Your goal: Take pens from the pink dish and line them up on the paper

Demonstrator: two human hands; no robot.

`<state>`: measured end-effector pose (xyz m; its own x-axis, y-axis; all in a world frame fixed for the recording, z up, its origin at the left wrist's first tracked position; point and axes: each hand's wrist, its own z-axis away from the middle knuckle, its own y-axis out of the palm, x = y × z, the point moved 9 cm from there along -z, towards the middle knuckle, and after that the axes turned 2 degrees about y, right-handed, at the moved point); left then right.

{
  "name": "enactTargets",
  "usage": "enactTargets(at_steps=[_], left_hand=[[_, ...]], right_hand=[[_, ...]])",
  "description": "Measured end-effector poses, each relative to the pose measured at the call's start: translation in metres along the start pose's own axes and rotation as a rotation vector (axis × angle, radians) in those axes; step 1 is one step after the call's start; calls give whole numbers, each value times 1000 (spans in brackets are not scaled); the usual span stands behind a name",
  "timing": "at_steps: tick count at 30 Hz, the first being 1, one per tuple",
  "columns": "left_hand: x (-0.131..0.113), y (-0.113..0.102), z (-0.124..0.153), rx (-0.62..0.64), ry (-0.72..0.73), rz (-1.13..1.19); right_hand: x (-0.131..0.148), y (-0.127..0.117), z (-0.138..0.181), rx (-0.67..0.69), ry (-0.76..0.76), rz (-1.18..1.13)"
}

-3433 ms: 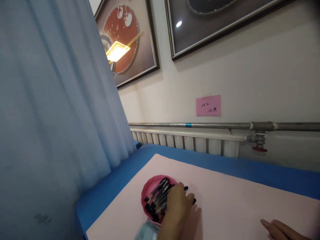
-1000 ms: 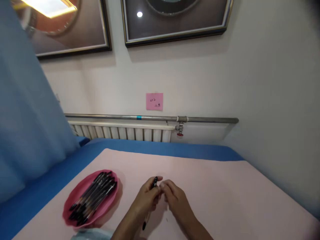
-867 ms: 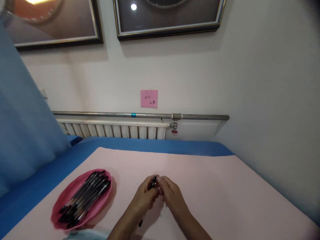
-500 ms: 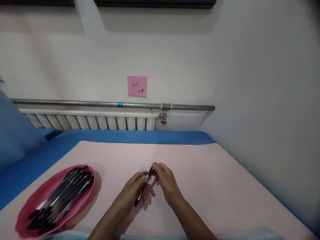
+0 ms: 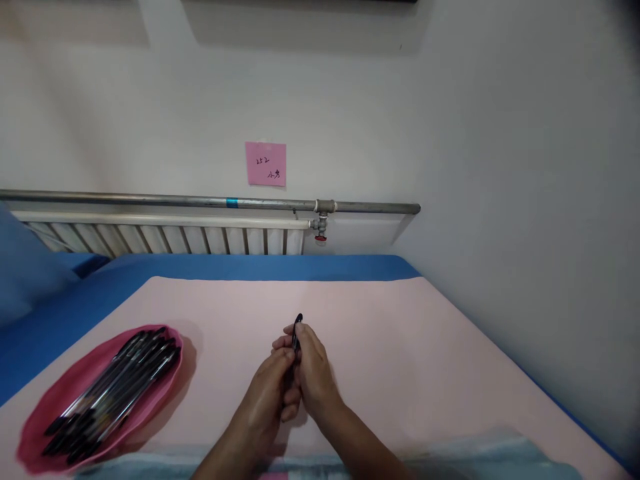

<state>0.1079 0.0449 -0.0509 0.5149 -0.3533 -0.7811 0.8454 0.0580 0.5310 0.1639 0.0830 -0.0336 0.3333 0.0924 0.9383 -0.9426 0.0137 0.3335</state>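
Above the middle of the pink mat, a black-capped pen (image 5: 297,328) stands nearly upright between my two hands. My left hand (image 5: 270,390) is closed around its lower part, which is mostly hidden by the fingers. Near the capped end, my right hand (image 5: 314,370) presses thumb and fingers on the pen. The hands touch each other. To the left lies a pink oval basket (image 5: 167,400) with several clear-barrelled, black-capped pens (image 5: 117,390) heaped lengthwise in it.
The pink mat (image 5: 390,360) covers a blue table (image 5: 280,267) against a wall. Behind it run a radiator (image 5: 190,237), a metal pipe (image 5: 125,199) and a valve (image 5: 321,230). A pink note (image 5: 266,164) is on the wall. Blue cloth (image 5: 25,267) shows at far left.
My hands have come closer together on the pen, and the right hand has moved left. The pen is more upright, its lower end now covered. The view has shifted slightly.
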Motion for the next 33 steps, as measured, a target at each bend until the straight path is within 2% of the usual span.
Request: enactTargets(at_steps=[6, 13, 15, 17, 20, 24, 26, 28, 33], left_hand=[[4, -4, 5, -88, 14, -65], [9, -4, 4, -94, 3, -102], [2, -5, 3, -74, 30, -139], [-20, -17, 3, -121, 142, -216], [-76, -51, 12, -309, 436, -306], [-127, -84, 25, -337, 622, -165], [-141, -88, 31, -320, 663, -114], [-147, -86, 35, -306, 686, -80], [-144, -84, 32, -330, 665, -45]], right_hand=[[-1, 0, 4, -28, 38, 7], [-3, 3, 4, -15, 41, 80], [0, 2, 1, 7, 16, 125], [10, -5, -5, -7, -20, 175], [44, -25, -9, -128, -142, 243], [111, -46, 6, -264, -514, 241], [137, -53, 19, -301, -695, 230], [154, -59, 28, -326, -802, 222], [167, -72, 32, -392, -863, 249]])
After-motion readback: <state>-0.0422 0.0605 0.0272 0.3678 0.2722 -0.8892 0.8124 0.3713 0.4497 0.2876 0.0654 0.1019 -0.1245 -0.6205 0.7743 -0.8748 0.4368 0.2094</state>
